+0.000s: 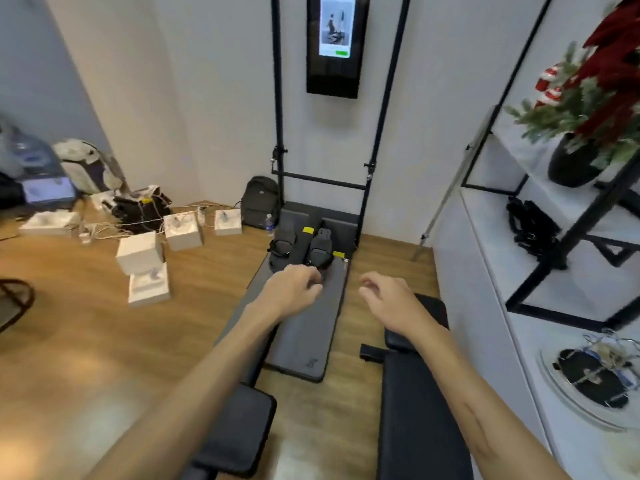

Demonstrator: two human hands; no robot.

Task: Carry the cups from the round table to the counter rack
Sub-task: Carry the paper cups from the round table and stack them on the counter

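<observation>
Both arms reach forward over a dark exercise mat (304, 327). The left hand (291, 291) and right hand (384, 299) have loosely curled fingers, holding nothing.

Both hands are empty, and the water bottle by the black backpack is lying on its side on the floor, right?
Not quite. In the head view the left hand and right hand are empty, but the water bottle beside the black backpack stands upright on the floor, not on its side.
</observation>
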